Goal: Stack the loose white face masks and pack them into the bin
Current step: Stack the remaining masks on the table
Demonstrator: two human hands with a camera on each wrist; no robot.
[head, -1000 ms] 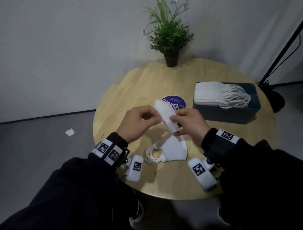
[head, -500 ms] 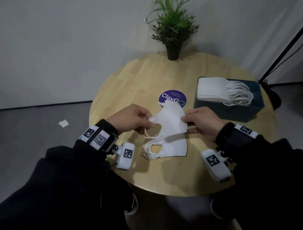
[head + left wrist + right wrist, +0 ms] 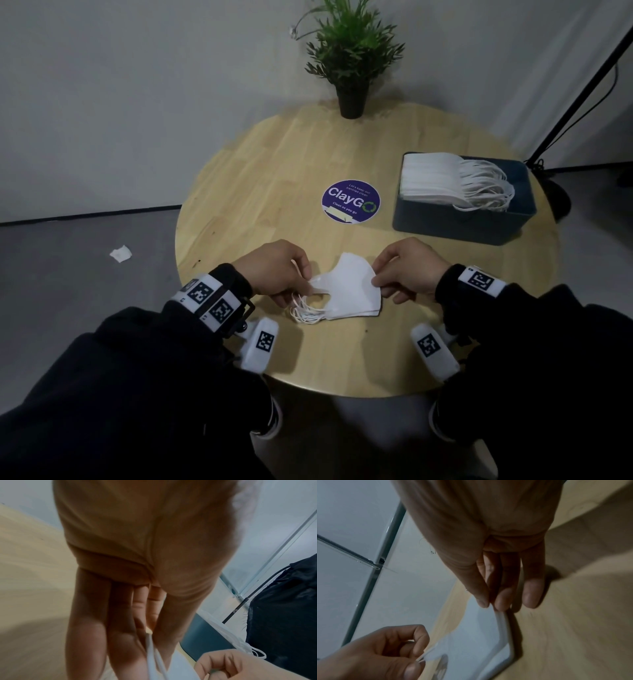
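A white face mask (image 3: pixel 349 282) is held flat between both hands, low over a small pile of masks (image 3: pixel 356 308) lying near the table's front edge. My left hand (image 3: pixel 274 270) pinches the mask's ear-loop end (image 3: pixel 423 657). Thumb and fingers of my right hand (image 3: pixel 407 270) pinch its right edge (image 3: pixel 496 609). The pile's ear loops (image 3: pixel 305 311) spill out to the left. A dark blue bin (image 3: pixel 462 222) stands at the right of the table, with a thick row of white masks (image 3: pixel 431 181) inside it.
A round wooden table (image 3: pixel 260 178) carries a purple ClayGo sticker (image 3: pixel 350 201) at its middle and a potted plant (image 3: pixel 351 61) at the back. A black stand (image 3: pixel 575 102) rises at the right. A scrap of white paper (image 3: pixel 120 254) lies on the grey floor.
The mask, bunched between both hands a second ago, has been spread flat and lowered toward me onto the pile. Both hands have moved apart and down.
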